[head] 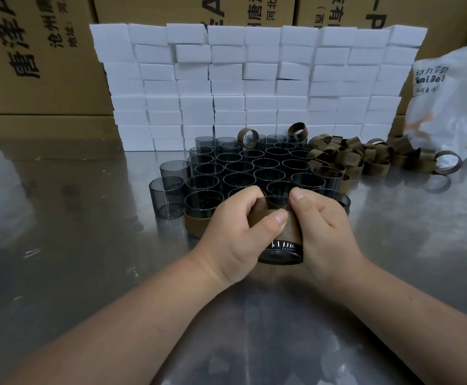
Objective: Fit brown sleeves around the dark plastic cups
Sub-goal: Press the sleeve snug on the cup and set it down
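Two bare arms come in from the bottom. The left hand [228,240] and the right hand [325,234] have nothing on them: no gloves, no rings, no watch. No sleeve shows on either arm up to the edge of the view. The thumbnails are short and plain, with no polish.
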